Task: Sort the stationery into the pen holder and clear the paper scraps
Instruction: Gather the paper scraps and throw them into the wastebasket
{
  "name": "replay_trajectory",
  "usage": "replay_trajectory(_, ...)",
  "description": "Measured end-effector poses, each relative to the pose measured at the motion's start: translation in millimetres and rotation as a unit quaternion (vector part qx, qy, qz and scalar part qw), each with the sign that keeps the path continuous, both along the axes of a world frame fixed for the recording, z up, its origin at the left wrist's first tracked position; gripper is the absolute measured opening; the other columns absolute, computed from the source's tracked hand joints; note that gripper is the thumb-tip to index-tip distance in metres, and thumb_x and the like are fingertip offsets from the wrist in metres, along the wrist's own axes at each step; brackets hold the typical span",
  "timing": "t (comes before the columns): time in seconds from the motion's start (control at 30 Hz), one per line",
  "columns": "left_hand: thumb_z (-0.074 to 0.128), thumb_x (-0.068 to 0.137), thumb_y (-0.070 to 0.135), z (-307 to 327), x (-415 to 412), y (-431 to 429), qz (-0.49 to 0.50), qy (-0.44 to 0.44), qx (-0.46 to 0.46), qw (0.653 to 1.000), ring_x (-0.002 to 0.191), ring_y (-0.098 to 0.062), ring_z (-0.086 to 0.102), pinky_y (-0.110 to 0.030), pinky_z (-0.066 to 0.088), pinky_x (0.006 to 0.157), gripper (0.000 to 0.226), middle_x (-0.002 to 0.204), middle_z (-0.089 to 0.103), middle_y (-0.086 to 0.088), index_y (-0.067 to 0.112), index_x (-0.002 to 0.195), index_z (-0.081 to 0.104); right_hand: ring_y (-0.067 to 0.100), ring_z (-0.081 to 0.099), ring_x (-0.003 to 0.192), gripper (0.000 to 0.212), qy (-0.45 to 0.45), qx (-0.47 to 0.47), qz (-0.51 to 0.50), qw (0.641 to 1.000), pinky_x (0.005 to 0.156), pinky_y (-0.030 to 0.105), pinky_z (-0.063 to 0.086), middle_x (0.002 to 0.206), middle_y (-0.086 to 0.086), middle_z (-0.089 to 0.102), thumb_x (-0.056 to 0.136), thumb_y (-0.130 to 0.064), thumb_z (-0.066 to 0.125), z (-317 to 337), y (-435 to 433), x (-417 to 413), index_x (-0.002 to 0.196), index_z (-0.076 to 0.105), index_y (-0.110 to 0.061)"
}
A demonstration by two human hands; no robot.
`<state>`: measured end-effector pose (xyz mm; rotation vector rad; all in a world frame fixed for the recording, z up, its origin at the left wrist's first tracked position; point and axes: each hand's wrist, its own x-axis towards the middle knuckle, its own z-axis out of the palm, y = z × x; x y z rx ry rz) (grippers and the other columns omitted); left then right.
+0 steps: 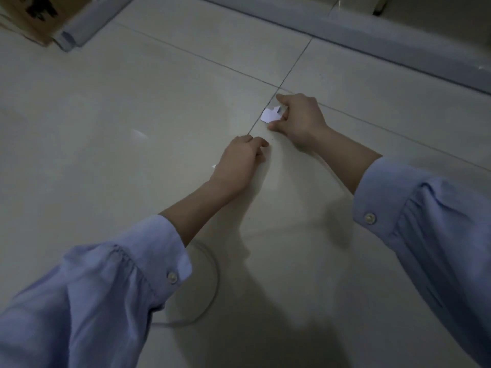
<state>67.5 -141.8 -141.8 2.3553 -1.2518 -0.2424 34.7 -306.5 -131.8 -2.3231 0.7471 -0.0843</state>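
While I work low at frame centre, paper comes first.
Nearer, my left hand (pixel 239 162) is curled, contents hidden; beyond it, my right hand (pixel 299 118) pinches a paper scrap (pixel 269 115) lying on the floor: probably featherlight, limp, best lifted by its edge.

Paper scrap (pixel 214 166) mostly behind the left hand (pixel 239 163) (a white corner only)

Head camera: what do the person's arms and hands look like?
The left sleeve and right sleeve are loose light-blue shirt fabric, gathered into cuffs, each fastened with one pale round button. The left hand and right hand are bare: no gloves, rings or watch visible.
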Motion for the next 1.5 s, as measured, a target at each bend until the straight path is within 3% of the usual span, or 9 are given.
replay_trajectory(0.13,0.06,0.086,0.007,-1.3,2.1,2.5,0.021,0.018,-0.011,1.0,0.093,-0.029,0.059,-0.032,0.043,0.083,0.018,0.098,0.064,-0.017,0.003,0.102,0.068,0.027,0.062,0.1,0.028,-0.019,-0.033,-0.01,0.999,0.088,0.032,0.049,0.102,0.012,0.071,0.077,-0.026,0.073,1.2,6.2,2.3,0.102,0.074,-0.012)
replay_trajectory(0.53,0.061,0.084,0.008,5.1,10.0,-8.2,0.034,0.032,0.074,0.996,0.094,-0.032,0.058,-0.03,0.037,0.079,0.009,0.097,0.065,-0.018,0.002,0.088,0.067,0.033,0.058,0.08,0.021,0.039,-0.068,-0.008,0.997,0.07,0.035,0.047,0.085,0.023,0.06,0.08,-0.019,0.065,6.0,7.2,-27.7,0.068,0.057,-0.003)
replay_trajectory(0.63,0.054,0.084,0.001,9.9,14.4,-3.3,0.008,0.029,0.102,0.994,0.095,-0.036,0.055,-0.031,0.033,0.078,0.008,0.098,0.059,-0.023,-0.001,0.085,0.063,0.034,0.063,0.088,0.024,0.005,-0.032,-0.047,0.998,0.071,0.033,0.046,0.089,0.025,0.065,0.082,-0.02,0.067,6.5,1.9,-45.2,0.078,0.065,0.004)
replay_trajectory(0.77,0.054,0.089,0.007,19.2,34.8,19.2,0.131,0.031,0.059,0.989,0.097,-0.035,0.056,-0.032,0.034,0.078,0.013,0.104,0.06,-0.024,-0.003,0.093,0.06,0.025,0.062,0.083,0.022,-0.048,0.017,-0.095,0.994,0.078,0.035,0.053,0.085,0.015,0.064,0.086,-0.017,0.068,13.0,-9.1,-63.8,0.084,0.066,0.004)
replay_trajectory(0.9,0.054,0.091,0.012,22.4,42.2,49.3,0.2,0.062,0.046,0.977,0.095,-0.031,0.058,-0.03,0.04,0.074,0.01,0.098,0.066,-0.017,0.003,0.091,0.058,0.006,0.052,0.058,0.021,-0.058,0.02,-0.108,0.992,0.045,0.005,0.041,0.078,0.008,0.058,0.087,-0.015,0.066,20.1,-12.1,-70.6,0.086,0.066,0.006)
replay_trajectory(1.03,0.062,0.085,0.01,26.2,38.2,72.9,0.221,0.085,0.027,0.971,0.091,-0.026,0.06,-0.03,0.044,0.076,0.006,0.095,0.066,-0.013,0.009,0.083,0.056,0.019,0.058,0.077,0.019,-0.071,0.03,-0.094,0.993,0.075,0.03,0.052,0.083,0.008,0.062,0.088,-0.017,0.066,21.1,-2.3,-64.5,0.085,0.064,0.002)
replay_trajectory(1.23,0.077,0.075,0.027,29.4,32.9,92.2,0.203,0.09,0.015,0.975,0.076,-0.017,0.059,-0.022,0.045,0.069,0.023,0.08,0.066,-0.005,0.008,0.082,0.066,0.015,0.056,0.077,0.018,-0.088,0.004,-0.11,0.99,0.06,0.012,0.038,0.079,0.004,0.061,0.082,-0.021,0.072,19.6,4.7,-53.8,0.086,0.069,-0.003)
replay_trajectory(1.37,0.08,0.071,0.027,26.0,30.7,92.0,0.194,0.087,0.003,0.977,0.065,-0.01,0.055,-0.003,0.036,0.055,0.023,0.07,0.063,0.0,0.011,0.081,0.067,0.016,0.057,0.084,0.025,-0.078,0.007,-0.165,0.983,0.075,0.022,0.043,0.094,0.011,0.068,0.083,-0.025,0.07,15.7,-12.7,-57.4,0.088,0.069,-0.001)
replay_trajectory(1.5,0.082,0.069,0.028,21.0,34.9,86.6,0.202,0.082,0.0,0.976,0.066,-0.011,0.055,-0.004,0.036,0.056,0.027,0.071,0.061,0.0,0.012,0.087,0.07,0.018,0.058,0.086,0.017,-0.077,0.017,-0.137,0.987,0.076,0.022,0.042,0.093,0.008,0.066,0.08,-0.026,0.072,12.2,-16.5,-60.6,0.088,0.068,-0.011)
